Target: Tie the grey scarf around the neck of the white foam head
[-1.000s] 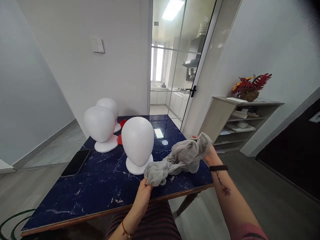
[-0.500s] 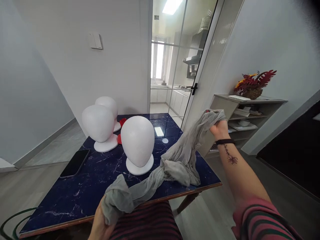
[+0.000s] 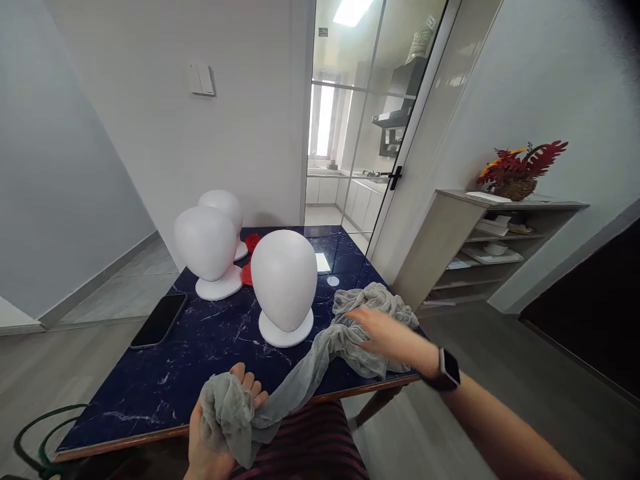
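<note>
The left hand [image 3: 213, 457] clenched one end of the grey cloth [image 3: 320, 357] at seven o'clock from the foam head [image 3: 284, 283]; the right hand [image 3: 393, 337] had lowered its part to four o'clock and released its grip, seemingly leaving just one end controlled.

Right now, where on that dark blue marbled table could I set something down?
Front left of the table looks bare, between the flat black phone and the left hand. Another patch lies behind the crumpled grey cloth. Crowded: right front, under the cloth, and back left, around two egg-shaped white heads.
</note>
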Available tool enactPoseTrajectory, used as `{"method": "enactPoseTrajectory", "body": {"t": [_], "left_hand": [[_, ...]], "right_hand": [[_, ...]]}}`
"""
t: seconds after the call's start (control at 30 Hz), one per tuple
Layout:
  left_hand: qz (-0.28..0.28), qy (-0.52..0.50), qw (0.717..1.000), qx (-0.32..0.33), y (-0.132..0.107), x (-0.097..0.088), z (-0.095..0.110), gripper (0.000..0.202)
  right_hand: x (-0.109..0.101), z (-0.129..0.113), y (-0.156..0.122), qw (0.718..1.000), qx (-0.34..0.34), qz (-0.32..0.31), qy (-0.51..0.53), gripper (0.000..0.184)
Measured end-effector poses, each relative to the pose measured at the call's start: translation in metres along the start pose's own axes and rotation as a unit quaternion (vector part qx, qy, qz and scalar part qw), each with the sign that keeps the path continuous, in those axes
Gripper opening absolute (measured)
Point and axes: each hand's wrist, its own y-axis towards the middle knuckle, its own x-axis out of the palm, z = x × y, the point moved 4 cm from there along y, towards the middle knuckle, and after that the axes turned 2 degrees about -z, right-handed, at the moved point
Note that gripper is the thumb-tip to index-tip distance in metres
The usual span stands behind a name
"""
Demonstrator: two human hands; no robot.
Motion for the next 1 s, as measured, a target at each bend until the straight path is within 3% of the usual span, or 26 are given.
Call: {"method": "enactPoseTrajectory", "body": {"t": [0.03, 0.07, 0.13, 0.17, 0.23, 0.33, 0.43, 0.5, 0.53, 0.6, 0.67, 0.77, 0.83, 0.87, 0.93, 1.0], "left_hand": [[-0.044, -0.020, 0.999, -0.008, -0.006, 0.010, 0.000, 0.010], [-0.088, -0.038, 0.995, -0.017, -0.011, 0.017, 0.000, 0.012], [-0.154, -0.079, 0.984, -0.032, -0.016, 0.024, 0.004, 0.019], [-0.180, -0.095, 0.979, -0.035, -0.017, 0.023, 0.008, 0.021], [-0.239, -0.115, 0.964, -0.026, -0.015, 0.014, 0.024, 0.024], [-0.296, -0.127, 0.946, 0.029, -0.013, -0.015, 0.057, 0.027], [-0.236, -0.054, 0.970, 0.030, -0.013, -0.052, 0.073, 0.017], [-0.189, 0.035, 0.981, -0.030, -0.013, -0.067, 0.063, 0.017], [-0.188, 0.072, 0.978, -0.060, -0.013, -0.068, 0.053, 0.023], [-0.241, 0.133, 0.957, -0.091, -0.013, -0.057, 0.027, 0.040], [-0.334, 0.196, 0.919, -0.076, -0.015, -0.032, -0.001, 0.054], [-0.444, 0.354, 0.822, -0.028, -0.021, 0.007, -0.042, 0.075], [-0.476, 0.449, 0.756, 0.010, -0.025, 0.025, -0.058, 0.066], [-0.473, 0.478, 0.740, 0.015, -0.025, 0.030, -0.061, 0.053], [-0.449, 0.490, 0.747, -0.010, -0.022, 0.032, -0.055, 0.027], [-0.433, 0.439, 0.786, -0.043, -0.019, 0.030, -0.033, 0.025]], "right_hand": [[0.035, -0.019, -0.010, 0.990, -0.043, -0.127, -0.047, 0.073], [0.066, -0.035, -0.019, 0.973, -0.089, -0.200, -0.075, 0.087], [0.117, -0.055, -0.031, 0.943, -0.158, -0.271, -0.111, 0.096], [0.135, -0.056, -0.033, 0.935, -0.161, -0.289, -0.125, 0.096], [0.154, -0.049, -0.031, 0.933, -0.131, -0.295, -0.158, 0.083], [0.133, -0.034, -0.026, 0.953, -0.060, -0.248, -0.163, 0.041], [0.080, -0.037, -0.028, 0.985, -0.009, -0.169, -0.038, 0.009], [0.058, -0.047, -0.035, 0.971, 0.020, -0.199, 0.131, 0.015], [0.053, -0.054, -0.039, 0.947, 0.037, -0.235, 0.217, 0.022], [0.054, -0.070, -0.045, 0.884, 0.076, -0.311, 0.341, 0.031], [0.064, -0.085, -0.045, 0.845, 0.109, -0.363, 0.378, 0.031], [0.081, -0.107, -0.040, 0.819, 0.128, -0.421, 0.368, 0.025], [0.083, -0.117, -0.035, 0.819, 0.118, -0.437, 0.352, 0.022], [0.081, -0.119, -0.033, 0.827, 0.109, -0.434, 0.340, 0.021], [0.070, -0.115, -0.029, 0.848, 0.098, -0.416, 0.314, 0.023], [0.055, -0.103, -0.028, 0.855, 0.112, -0.411, 0.296, 0.032]]}}
